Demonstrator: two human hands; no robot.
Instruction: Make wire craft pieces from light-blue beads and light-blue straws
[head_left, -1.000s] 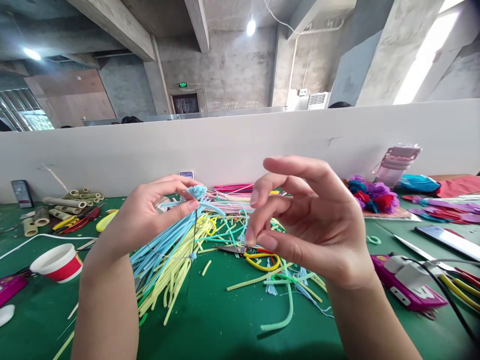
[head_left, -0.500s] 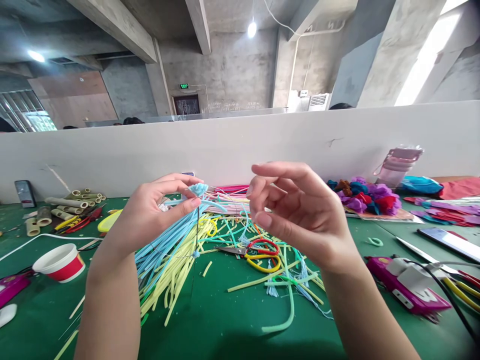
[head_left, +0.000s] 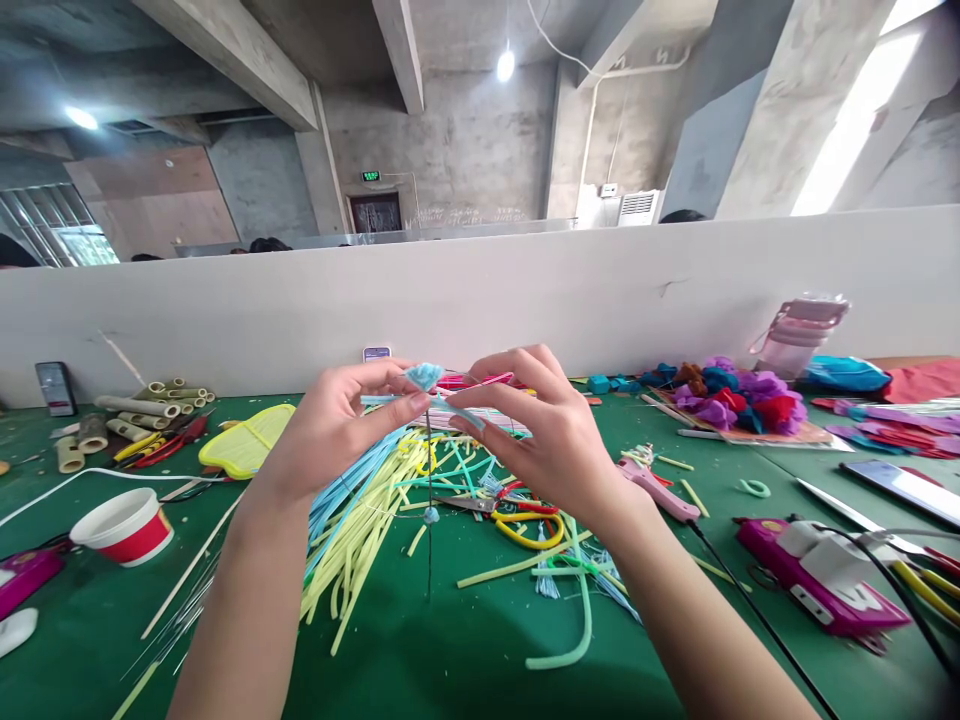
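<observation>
In my left hand (head_left: 337,430), thumb and fingers pinch a small light-blue fuzzy piece (head_left: 425,376). From it hangs a thin dark wire (head_left: 430,460) with a little pale-blue ball (head_left: 430,515) partway down. My right hand (head_left: 536,410) is close on the right, its fingertips drawn together beside the blue piece; what lies between them is too fine to make out. Beneath the hands lies a bundle of blue pipe cleaners (head_left: 337,490) and yellow pipe cleaners (head_left: 360,560). Scissors (head_left: 529,528) with red and yellow handles rest to the right of the bundle.
A pink glue gun (head_left: 660,490) with a black cable lies right of the scissors. A paper cup (head_left: 124,530), yellow tray (head_left: 247,440) and bamboo pieces (head_left: 139,405) stand left. Right are a purple power strip (head_left: 817,590), colourful flowers (head_left: 735,395) and a pink bottle (head_left: 802,330).
My right hand has moved left and down, its spread fingers now drawn together near the blue piece. My left hand has shifted slightly right with the piece, and the glue gun has come into view.
</observation>
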